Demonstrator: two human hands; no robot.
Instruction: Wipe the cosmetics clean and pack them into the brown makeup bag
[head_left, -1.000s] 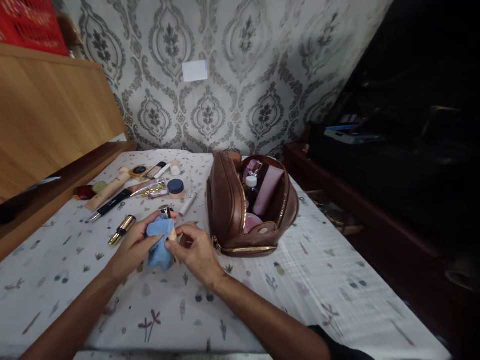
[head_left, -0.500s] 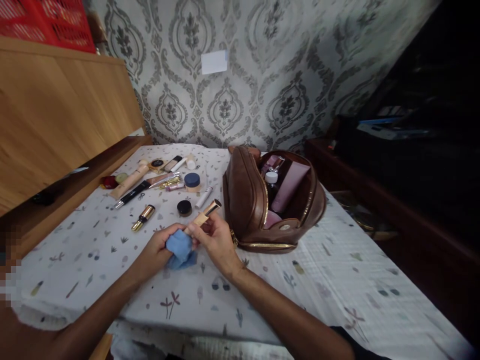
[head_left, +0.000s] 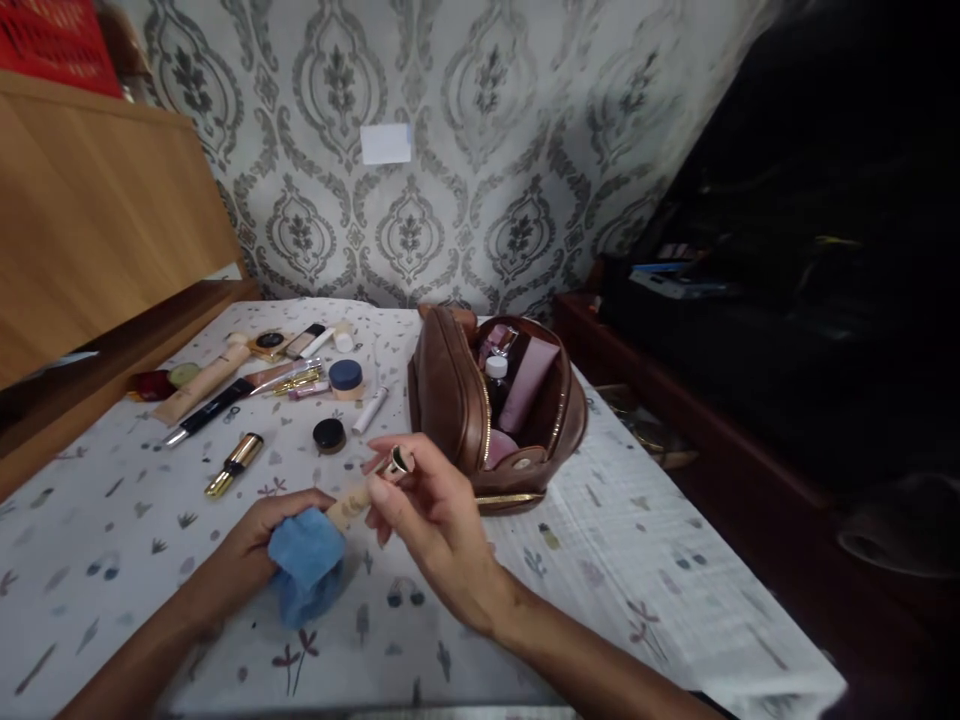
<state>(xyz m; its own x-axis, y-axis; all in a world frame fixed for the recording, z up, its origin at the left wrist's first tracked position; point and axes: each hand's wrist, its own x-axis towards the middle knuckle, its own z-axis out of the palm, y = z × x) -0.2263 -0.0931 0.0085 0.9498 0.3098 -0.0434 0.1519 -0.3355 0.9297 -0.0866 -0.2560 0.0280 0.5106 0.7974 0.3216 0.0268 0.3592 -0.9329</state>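
Note:
A blue cloth [head_left: 306, 560] is bunched in my left hand [head_left: 251, 535], whose fingers are closed on it. Out of the cloth points a beige cosmetic tube [head_left: 347, 508] with a shiny gold cap [head_left: 398, 461]. My right hand [head_left: 446, 530] pinches the tube near that cap between thumb and fingers. How far the tube goes into the cloth is hidden. Just beyond the hands lie a small black-lidded jar [head_left: 328, 435], a white slim tube [head_left: 370, 410] and a black-and-gold lipstick [head_left: 235, 465].
An open brown leather bag [head_left: 450, 400] stands right of centre, with a pink tube [head_left: 529, 380] and a white-capped bottle [head_left: 496, 370] inside. Several cosmetics lie at the back left, among them a blue-lidded jar [head_left: 346, 377]. A wooden cabinet [head_left: 112, 220] borders the left side.
The view has swung right, so the table's things sit further left. The right hand has turned and now covers more of the tube near its cap. The left hand still grips the cloth.

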